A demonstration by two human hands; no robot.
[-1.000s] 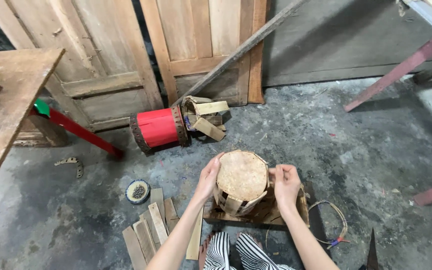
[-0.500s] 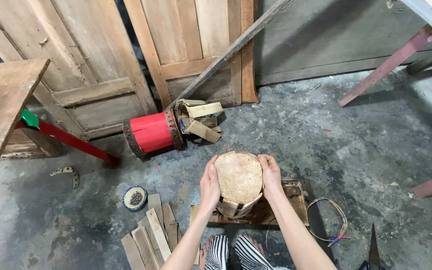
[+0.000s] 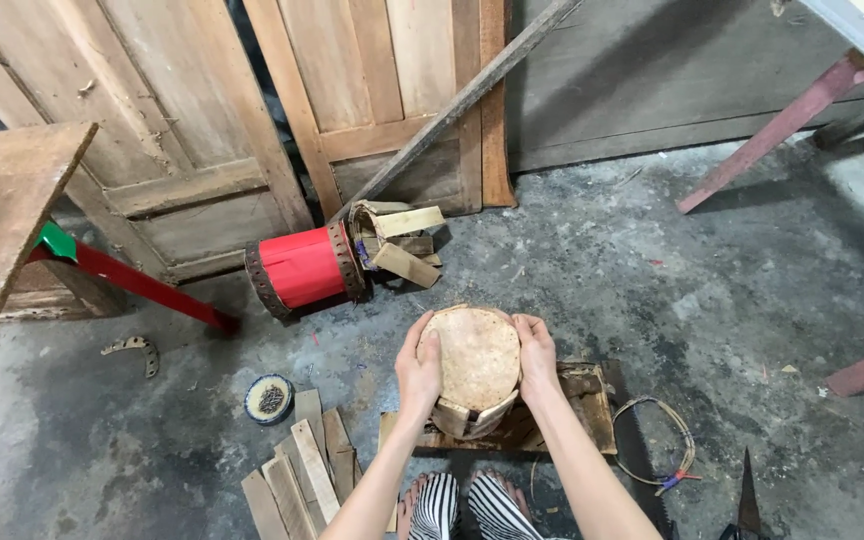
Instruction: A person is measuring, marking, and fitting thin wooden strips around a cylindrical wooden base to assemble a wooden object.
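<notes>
Head view: a small drum (image 3: pixel 472 360) with a pale skin top stands upright on a low wooden block (image 3: pixel 582 410). Left hand (image 3: pixel 419 372) and right hand (image 3: pixel 535 350) press against its opposite sides, fingers curled around the rim and closed on it. Beyond the drum lies a red drum (image 3: pixel 302 268) on its side; left of it sit wood slats (image 3: pixel 297 470) and a small tin (image 3: pixel 269 398). The drum looks light and stiff (the skin likely fragile), so the wooden sides seem the safest grip.
</notes>
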